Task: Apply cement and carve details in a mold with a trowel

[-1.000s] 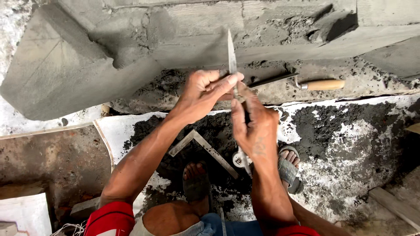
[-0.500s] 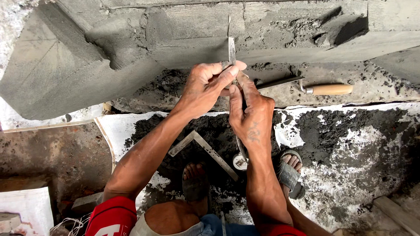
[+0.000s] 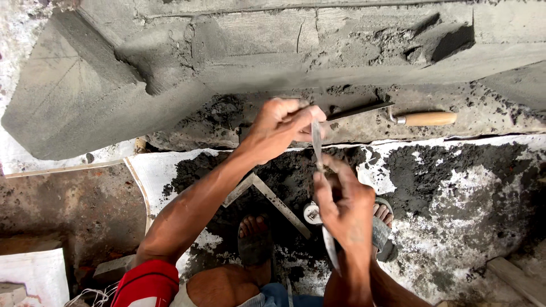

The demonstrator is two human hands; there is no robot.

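Seemingly both hands (image 3: pixel 318 170) pinch blade (image 3: pixel 316 136).

We see a thin, narrow metal blade (image 3: pixel 317 142), pale grey and smeared with cement. It stands nearly upright between our two hands, its upper end pinched at the top and its lower part running down through the other grip. A second slim, pointed strip of pale metal (image 3: pixel 330 250) shows below that grip, slanting downward; we cannot tell whether it is one piece with the blade above. Both sit over dark, wet mortar (image 3: pixel 284 176).
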